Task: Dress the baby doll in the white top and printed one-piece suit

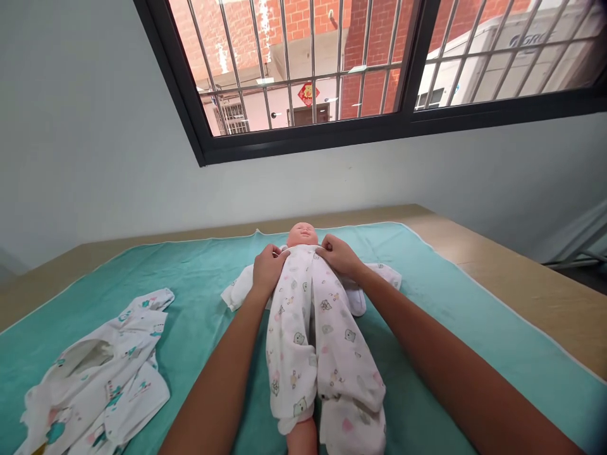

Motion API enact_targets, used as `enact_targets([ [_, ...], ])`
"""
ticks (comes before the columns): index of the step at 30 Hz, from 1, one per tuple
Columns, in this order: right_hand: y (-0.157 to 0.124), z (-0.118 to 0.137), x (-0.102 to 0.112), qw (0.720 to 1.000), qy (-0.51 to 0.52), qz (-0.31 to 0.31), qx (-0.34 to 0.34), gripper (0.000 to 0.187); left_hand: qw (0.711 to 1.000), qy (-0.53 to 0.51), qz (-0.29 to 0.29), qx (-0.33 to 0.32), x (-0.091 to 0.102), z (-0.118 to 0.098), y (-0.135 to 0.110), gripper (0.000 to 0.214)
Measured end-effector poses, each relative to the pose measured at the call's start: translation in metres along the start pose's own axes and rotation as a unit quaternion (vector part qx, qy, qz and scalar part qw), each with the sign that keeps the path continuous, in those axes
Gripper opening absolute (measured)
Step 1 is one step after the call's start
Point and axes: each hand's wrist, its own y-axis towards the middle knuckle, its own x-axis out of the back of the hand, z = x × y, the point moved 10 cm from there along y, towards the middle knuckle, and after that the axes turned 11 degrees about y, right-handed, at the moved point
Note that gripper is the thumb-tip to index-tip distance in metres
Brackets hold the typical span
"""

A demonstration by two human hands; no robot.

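Observation:
A baby doll (303, 234) lies on its back, head toward the wall. White baby pants (327, 335) with small animal prints cover its legs and reach up to its chest. One doll foot shows below the left leg opening; the other is hidden in the cloth. My left hand (270, 268) pinches the waistband at its left edge, and my right hand (339, 254) pinches it at the right edge. A white printed baby top (386, 273) spreads out to both sides beneath the pants and my arms.
A teal blanket (190, 272) covers much of the wooden table (488, 253). Another white printed baby garment (104, 379) lies crumpled at the left. Behind the table stand a white wall (294, 183) and a barred window (303, 136).

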Motion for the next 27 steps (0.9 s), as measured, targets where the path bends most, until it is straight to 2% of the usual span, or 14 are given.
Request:
enact_targets([
  [4, -0.001, -0.004, 0.001, 0.998, 0.036, 0.039, -0.025, 0.027, 0.999, 0.005, 0.042, -0.020, 0.003, -0.008, -0.006, 0.021],
  [7, -0.003, -0.002, 0.005, 0.995, 0.017, 0.100, -0.027, 0.026, 0.995, 0.009, 0.088, -0.035, 0.010, -0.010, -0.012, 0.016],
  [10, -0.009, -0.005, 0.008, 0.980, 0.000, 0.189, -0.056, 0.024, 0.984, -0.007, 0.172, -0.043, 0.013, -0.006, -0.022, 0.011],
  [12, -0.015, -0.005, 0.009, 0.967, -0.005, 0.245, -0.075, 0.023, 0.968, -0.031, 0.244, -0.052, 0.011, -0.006, -0.032, 0.018],
  [14, -0.020, -0.004, 0.008, 0.956, -0.025, 0.282, -0.080, 0.023, 0.955, -0.044, 0.287, -0.063, 0.009, -0.007, -0.039, 0.027],
  [16, -0.021, -0.001, 0.008, 0.952, -0.059, 0.293, -0.071, 0.024, 0.956, -0.034, 0.283, -0.067, 0.009, -0.007, -0.040, 0.028],
  [19, -0.023, -0.001, 0.007, 0.953, -0.091, 0.280, -0.063, 0.019, 0.969, -0.008, 0.241, -0.063, 0.010, -0.004, -0.037, 0.020],
  [24, -0.023, 0.006, 0.008, 0.977, -0.057, 0.207, -0.003, 0.014, 0.980, 0.014, 0.191, -0.057, 0.003, 0.004, -0.030, 0.008],
  [27, -0.022, 0.005, 0.007, 0.983, -0.102, 0.148, 0.029, 0.005, 0.990, 0.037, 0.127, -0.054, 0.004, 0.008, -0.022, 0.002],
])
